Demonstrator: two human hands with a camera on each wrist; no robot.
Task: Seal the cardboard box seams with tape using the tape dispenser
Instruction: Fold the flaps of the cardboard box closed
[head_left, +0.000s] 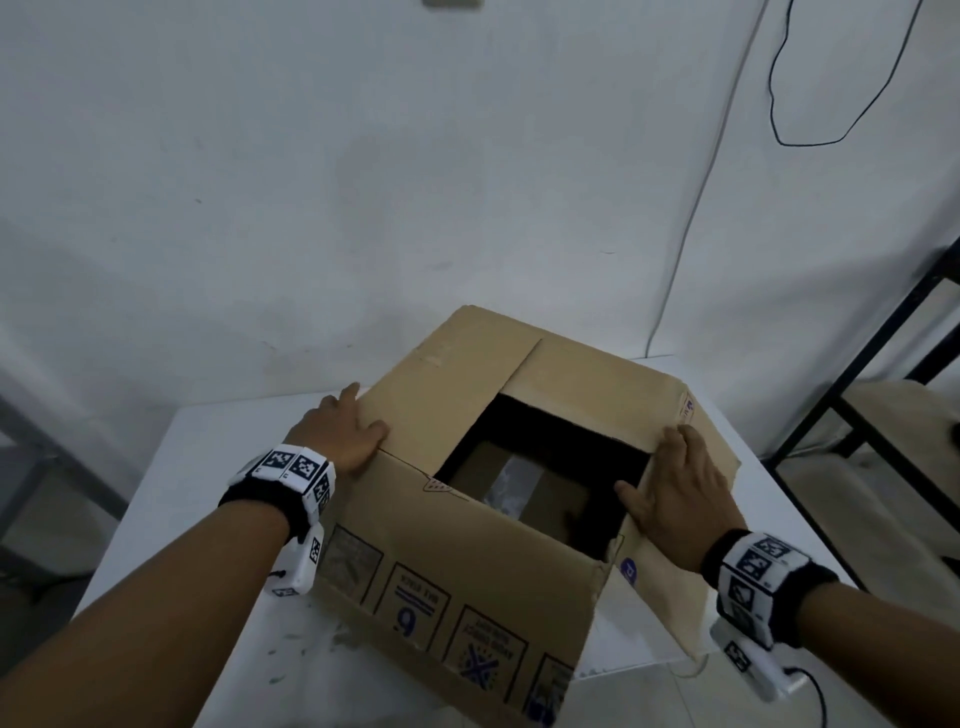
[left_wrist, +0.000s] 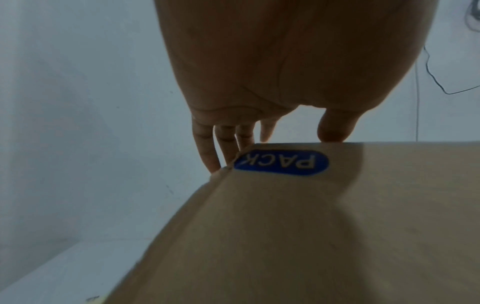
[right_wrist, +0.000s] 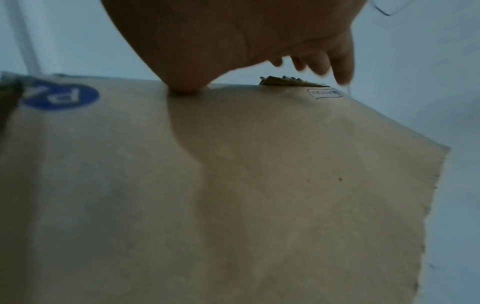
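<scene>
A brown cardboard box (head_left: 467, 597) stands on the white table (head_left: 208, 467), its top partly open with a dark gap in the middle. My left hand (head_left: 345, 431) rests with straight fingers on the left flap (left_wrist: 311, 226), thumb on the flap's edge; the left hand's fingers (left_wrist: 207, 148) reach past the box corner. My right hand (head_left: 675, 488) lies flat on the right flap (right_wrist: 233, 185), thumb at its inner edge. Shiny tape (head_left: 511, 483) shows on the box's inside bottom. No tape dispenser is in view.
A white wall stands close behind the table. A black metal frame (head_left: 883, 389) is at the right, and a thin cable (head_left: 701, 208) hangs down the wall behind the box. The right flap's outer edge is torn and ragged (right_wrist: 431, 205).
</scene>
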